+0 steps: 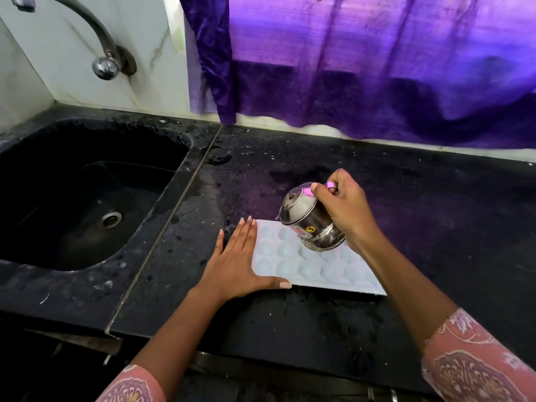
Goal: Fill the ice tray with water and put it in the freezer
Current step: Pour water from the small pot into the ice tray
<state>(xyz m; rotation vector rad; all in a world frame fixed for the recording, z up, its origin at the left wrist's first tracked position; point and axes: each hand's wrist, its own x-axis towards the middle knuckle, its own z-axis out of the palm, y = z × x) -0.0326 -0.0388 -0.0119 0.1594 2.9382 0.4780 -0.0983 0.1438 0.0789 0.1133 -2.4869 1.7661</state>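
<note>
A white ice tray (311,264) with rounded cells lies flat on the black countertop (290,323). My left hand (237,261) rests flat, fingers spread, on the counter and against the tray's left edge, thumb along its near edge. My right hand (343,208) grips the handle of a small steel jug (307,220) and holds it tilted to the left over the tray's far side. The jug has a lid and a sticker on its belly. No water stream is visible. My right forearm covers the tray's right end.
A black sink (87,195) with a metal drain lies to the left. A curved steel tap (98,50) comes out of the marble wall above it. A purple curtain (362,62) hangs behind the counter. The counter's front edge runs just below the tray.
</note>
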